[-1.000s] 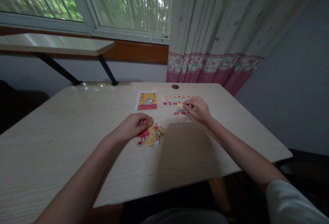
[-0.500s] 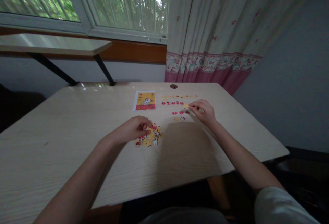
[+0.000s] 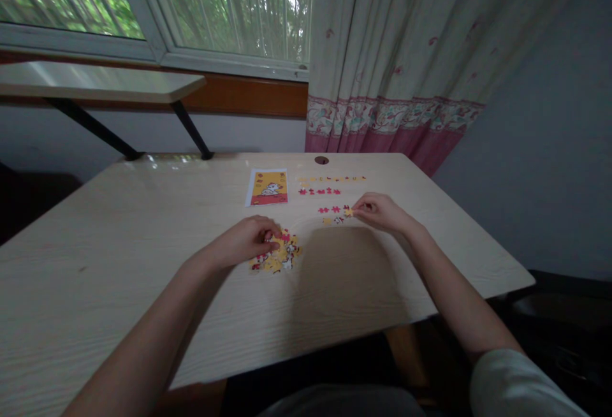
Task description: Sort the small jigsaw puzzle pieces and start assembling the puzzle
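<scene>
One yellow piece, pinched in my right hand, sat by the short row; it needed lining up, I thought. Left hand curled on the pile, hold unclear.

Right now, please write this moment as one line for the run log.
left hand: resting on loose puzzle pile | right hand: pinching yellow piece beside sorted rows | reference picture: flat on table
</scene>
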The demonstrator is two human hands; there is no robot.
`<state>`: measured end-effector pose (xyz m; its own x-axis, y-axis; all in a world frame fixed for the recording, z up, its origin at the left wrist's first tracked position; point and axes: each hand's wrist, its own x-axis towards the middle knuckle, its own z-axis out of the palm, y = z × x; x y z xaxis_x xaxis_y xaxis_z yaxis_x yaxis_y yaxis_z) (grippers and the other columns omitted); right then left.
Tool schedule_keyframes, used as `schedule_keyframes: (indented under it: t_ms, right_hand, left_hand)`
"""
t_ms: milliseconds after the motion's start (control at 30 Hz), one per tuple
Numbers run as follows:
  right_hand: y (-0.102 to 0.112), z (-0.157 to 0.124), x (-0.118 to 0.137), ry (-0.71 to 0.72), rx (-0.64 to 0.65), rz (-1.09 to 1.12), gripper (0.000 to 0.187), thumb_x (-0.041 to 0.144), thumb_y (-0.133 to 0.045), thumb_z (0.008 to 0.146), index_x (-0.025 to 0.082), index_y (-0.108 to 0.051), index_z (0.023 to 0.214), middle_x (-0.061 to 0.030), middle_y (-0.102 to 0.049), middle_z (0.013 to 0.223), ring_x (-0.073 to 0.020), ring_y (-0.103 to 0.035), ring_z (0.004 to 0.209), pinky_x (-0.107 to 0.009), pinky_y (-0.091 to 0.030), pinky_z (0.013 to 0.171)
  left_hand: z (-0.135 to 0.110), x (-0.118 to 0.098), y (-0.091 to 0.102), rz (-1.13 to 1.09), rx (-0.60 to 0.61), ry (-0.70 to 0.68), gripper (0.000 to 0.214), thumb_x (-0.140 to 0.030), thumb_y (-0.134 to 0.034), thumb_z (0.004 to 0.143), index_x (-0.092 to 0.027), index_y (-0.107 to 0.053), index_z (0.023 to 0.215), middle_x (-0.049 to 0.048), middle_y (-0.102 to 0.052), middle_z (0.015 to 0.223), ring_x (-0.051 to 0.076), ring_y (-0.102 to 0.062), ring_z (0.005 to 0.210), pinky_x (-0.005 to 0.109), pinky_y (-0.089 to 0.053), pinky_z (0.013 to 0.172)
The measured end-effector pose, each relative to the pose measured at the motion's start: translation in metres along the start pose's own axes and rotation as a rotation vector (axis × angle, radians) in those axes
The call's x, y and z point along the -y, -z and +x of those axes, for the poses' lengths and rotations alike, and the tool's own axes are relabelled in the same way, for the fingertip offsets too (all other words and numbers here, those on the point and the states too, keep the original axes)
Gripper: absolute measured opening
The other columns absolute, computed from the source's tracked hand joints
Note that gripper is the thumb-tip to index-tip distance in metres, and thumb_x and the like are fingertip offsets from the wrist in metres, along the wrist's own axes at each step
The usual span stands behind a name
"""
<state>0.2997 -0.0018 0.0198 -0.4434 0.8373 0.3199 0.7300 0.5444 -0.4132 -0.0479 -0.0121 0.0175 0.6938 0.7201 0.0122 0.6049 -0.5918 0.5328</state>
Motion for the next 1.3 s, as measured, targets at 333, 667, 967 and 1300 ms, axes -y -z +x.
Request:
schedule_keyframes:
  t_ms: [333,667,967,1300]
  right_hand:
    - [-0.010,-0.003,-0.018,-0.094,0.164,0.006,0.011,0.022,-0.059,0.078,0.016,-0.069,0.078,-0.0012,-0.062,0.068,-0.0090,-0.050,0.058,-0.021,-0.037,0.055]
    - [-0.006,-0.004,-0.017,-0.080,0.148,-0.024,0.011,0.024,-0.061,0.078,0.018,-0.070,0.079,-0.0019,-0.065,0.071,-0.0100,-0.053,0.060,-0.022,-0.038,0.057]
    - [-0.023,0.005,0.023,0.125,-0.096,0.013,0.014,0.027,-0.057,0.084,0.018,-0.068,0.082,-0.0033,-0.067,0.076,-0.0109,-0.057,0.066,-0.022,-0.040,0.062]
    - [-0.061,0.008,0.091,0.314,-0.238,-0.019,0.018,0.032,-0.054,0.087,0.022,-0.067,0.080,-0.0008,-0.071,0.076,-0.0120,-0.062,0.070,-0.026,-0.039,0.068]
  left_hand:
    - [-0.002,0.002,-0.002,-0.028,0.011,0.006,0.014,-0.026,-0.052,0.078,-0.015,-0.061,0.081,0.0006,-0.055,0.069,0.014,-0.049,0.063,0.024,-0.035,0.058]
    - [-0.006,-0.006,0.005,-0.328,0.042,0.069,0.017,-0.030,-0.054,0.078,-0.016,-0.052,0.070,-0.0021,-0.047,0.064,0.010,-0.042,0.057,0.022,-0.034,0.053]
    - [0.001,-0.023,-0.001,-0.730,-0.110,0.183,0.028,-0.040,-0.066,0.071,-0.017,-0.051,0.066,-0.0053,-0.043,0.052,0.007,-0.034,0.047,0.021,-0.026,0.044]
    - [0.014,-0.026,-0.027,-0.909,-0.214,0.284,0.028,-0.041,-0.070,0.067,-0.015,-0.059,0.069,-0.0003,-0.058,0.061,0.009,-0.046,0.051,0.022,-0.033,0.048]
